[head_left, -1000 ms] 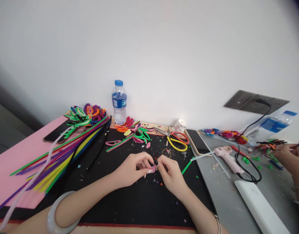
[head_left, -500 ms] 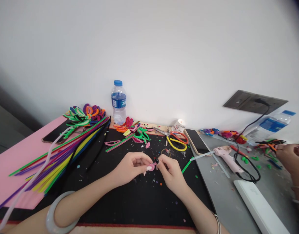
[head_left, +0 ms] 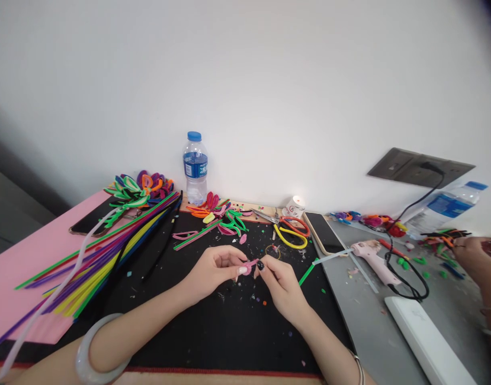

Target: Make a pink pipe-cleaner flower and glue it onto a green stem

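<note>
A small pink coil of pipe cleaner (head_left: 248, 268) is held between both hands over the black mat (head_left: 213, 331). My left hand (head_left: 215, 274) pinches it from the left between thumb and fingers. From the right, my right hand (head_left: 280, 280) grips its end with thumb and forefinger. Part of the coil is hidden by the fingertips. Beyond the hands lie pipe-cleaner petals and leaves, among them a green looped piece (head_left: 234, 222). Scissors (head_left: 291, 232) with red and yellow handles rest to the right of these.
Left, a bundle of pipe cleaners (head_left: 96, 267) lies across a pink board (head_left: 24, 278). A water bottle (head_left: 195, 171) stands by the wall. Right are a phone (head_left: 324, 233), a corded pink glue gun (head_left: 375, 262) and a white power strip (head_left: 423, 339). Another person's hand (head_left: 475, 256) works at the far right.
The pink pipe cleaner has turned in my fingers, and its end now shows stretched between both hands. My hands have shifted only slightly.
</note>
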A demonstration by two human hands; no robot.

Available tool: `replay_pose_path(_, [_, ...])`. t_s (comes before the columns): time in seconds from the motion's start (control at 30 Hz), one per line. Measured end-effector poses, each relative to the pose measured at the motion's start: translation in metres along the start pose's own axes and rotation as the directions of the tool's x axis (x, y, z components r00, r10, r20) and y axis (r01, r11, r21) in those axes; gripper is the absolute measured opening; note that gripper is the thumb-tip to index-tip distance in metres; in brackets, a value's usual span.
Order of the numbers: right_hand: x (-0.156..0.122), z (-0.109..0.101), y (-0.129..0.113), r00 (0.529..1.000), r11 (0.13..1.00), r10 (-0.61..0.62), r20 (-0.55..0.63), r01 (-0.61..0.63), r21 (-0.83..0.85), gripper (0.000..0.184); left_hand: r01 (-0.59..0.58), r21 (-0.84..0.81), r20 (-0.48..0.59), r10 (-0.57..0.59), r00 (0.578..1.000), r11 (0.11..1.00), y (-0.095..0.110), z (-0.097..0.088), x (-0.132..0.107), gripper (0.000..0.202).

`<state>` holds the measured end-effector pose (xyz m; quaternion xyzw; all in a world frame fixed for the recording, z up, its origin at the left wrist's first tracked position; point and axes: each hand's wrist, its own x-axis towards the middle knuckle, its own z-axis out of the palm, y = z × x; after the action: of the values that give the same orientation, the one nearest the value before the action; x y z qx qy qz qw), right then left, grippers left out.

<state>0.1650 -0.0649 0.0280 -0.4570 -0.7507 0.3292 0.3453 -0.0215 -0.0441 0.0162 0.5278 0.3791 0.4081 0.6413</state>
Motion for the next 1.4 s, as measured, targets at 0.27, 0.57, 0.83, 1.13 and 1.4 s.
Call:
replay_pose_path(0.27, [0.002,0.000,0.006,0.983,0.997,0.025,-0.183,-0.010,0.081,0.013,0.010,0.034,0.025,-0.011,1.000,0.999,0.001,0.000,0.000,0.016])
replay_pose_path(0.57, [0.003,0.002,0.004,0.984,0.989,0.045,-0.174,-0.020,0.147,0.011,0.001,-0.002,-0.007,-0.001,1.000,1.000,0.001,-0.001,-0.001,0.013])
replay_pose_path(0.83, [0.000,0.005,0.004,0.984,0.997,0.004,-0.178,0.010,0.077,0.013,0.028,-0.048,-0.058,-0.031,0.998,0.998,0.002,0.000,0.000,0.014])
replay_pose_path(1.13, [0.000,0.008,0.002,0.978,0.999,-0.028,-0.208,0.031,0.011,0.014,0.033,-0.058,-0.128,-0.041,0.991,0.998,0.005,0.004,0.000,0.014])
replay_pose_path(1.4, [-0.003,0.015,0.003,0.965,0.990,-0.125,-0.233,0.107,-0.088,0.013,0.005,-0.092,-0.149,-0.019,0.989,0.996,0.002,0.006,-0.001,0.015])
